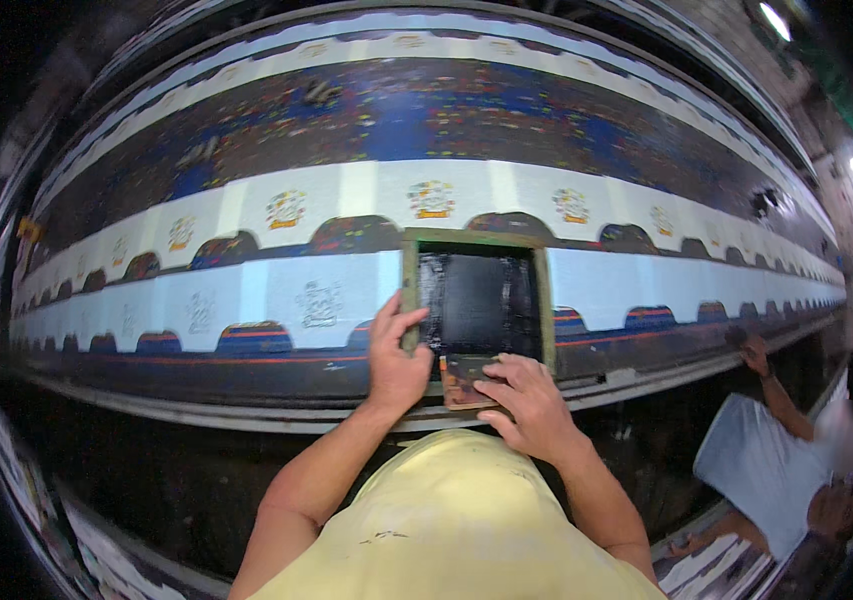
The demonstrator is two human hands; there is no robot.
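Note:
A screen printing frame [546, 310] with a greenish wooden border and wet black ink on its mesh lies on the long printing table. My left hand [398, 358] is closed on the frame's left bar, with fingers over its inner edge. At the near end of the mesh, my right hand [534, 408] grips a brown, ink-stained squeegee [461, 385]. Left of the frame, pale blue cut fabric pieces [346, 285] lie in a row, some with a black line print. The fabric under the frame is hidden.
Beyond the frame runs a row of white fabric pieces [356, 195] with colourful prints, then a paint-spattered strip [396, 110]. A metal rail [246, 410] edges the table's near side. At the right, another person [761, 465] stands with a hand near the table edge.

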